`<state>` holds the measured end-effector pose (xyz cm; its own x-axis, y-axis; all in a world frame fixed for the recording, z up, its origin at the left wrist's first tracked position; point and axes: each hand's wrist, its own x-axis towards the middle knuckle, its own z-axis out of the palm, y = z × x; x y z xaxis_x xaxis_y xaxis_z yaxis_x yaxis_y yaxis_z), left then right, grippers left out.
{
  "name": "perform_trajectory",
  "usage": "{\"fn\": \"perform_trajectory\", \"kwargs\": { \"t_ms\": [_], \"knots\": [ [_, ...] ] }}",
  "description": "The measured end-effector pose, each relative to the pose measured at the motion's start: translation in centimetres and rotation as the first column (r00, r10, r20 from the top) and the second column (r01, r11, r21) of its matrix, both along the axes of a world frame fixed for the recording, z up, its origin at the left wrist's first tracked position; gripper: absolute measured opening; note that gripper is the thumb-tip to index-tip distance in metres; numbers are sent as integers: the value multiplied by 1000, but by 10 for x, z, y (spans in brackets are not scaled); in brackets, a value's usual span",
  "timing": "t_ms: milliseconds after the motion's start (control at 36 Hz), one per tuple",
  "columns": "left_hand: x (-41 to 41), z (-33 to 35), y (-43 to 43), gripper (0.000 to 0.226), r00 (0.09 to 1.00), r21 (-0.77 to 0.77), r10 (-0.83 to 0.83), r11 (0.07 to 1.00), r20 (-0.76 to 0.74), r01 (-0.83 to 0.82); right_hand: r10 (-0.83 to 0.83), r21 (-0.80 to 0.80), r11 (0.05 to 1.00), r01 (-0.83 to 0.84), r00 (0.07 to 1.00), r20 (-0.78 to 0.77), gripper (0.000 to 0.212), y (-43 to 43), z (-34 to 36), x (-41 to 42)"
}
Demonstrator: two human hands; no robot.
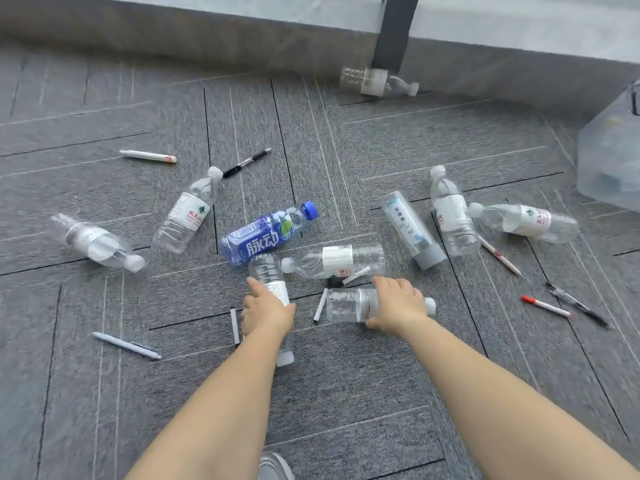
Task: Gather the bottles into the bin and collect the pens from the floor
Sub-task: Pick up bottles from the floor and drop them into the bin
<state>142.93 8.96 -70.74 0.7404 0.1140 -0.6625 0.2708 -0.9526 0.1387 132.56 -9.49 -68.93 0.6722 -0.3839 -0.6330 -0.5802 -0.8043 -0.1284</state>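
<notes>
A clear plastic bottle, its long axis pointing away from the body, is being clasped on the grey carpeted floor by the left hand. A second clear plastic bottle, lying crosswise with its cap rightward, is being clasped by the right hand. The translucent plastic bin is sitting well off to the right, nearer the right hand.

Bottles and pens lie scattered over the floor. The bin stands at the far right. The far bottle lies behind, against a post by the wall. In the middle, the left hand holds the left bottle and the right hand holds the right bottle just beside it, with the middle pen between them. The outer pen lies well to the left, nearer the front.
</notes>
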Motion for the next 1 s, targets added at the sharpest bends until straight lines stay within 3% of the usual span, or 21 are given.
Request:
{"fn": "perform_trajectory", "kwargs": {
  "t_ms": [111,306,417,556,694,778,1000],
  "knots": [
    [5,2,3,113,1000,-4,-11,1000,-22,11,137,-76,988,-137,991,-6,61,6,-8,-3],
    [21,47,5,115,1000,-34,-15,999,-5,15,281,-184,943,-278,960,-10,54,-1,15,-10],
    [25,85,-2,110,998,-39,-48,998,49,50,168,-75,982,-173,984,-61,76,3,25,-23],
    [31,96,-7,98,989,-76,-104,991,105,112,112,-8,993,-114,987,-119,83,11,3,-37],
    [16,84,-15,112,986,-110,-147,982,78,155,180,-78,979,-189,978,-108,67,14,-12,-44],
    [10,84,-22,110,986,-140,-146,978,82,156,177,-100,978,-185,981,-82,62,10,-9,-47],
    [13,134,-70,99,974,-283,-113,945,194,166,-88,-80,992,100,987,137,57,-45,72,-54]
  ]
}}
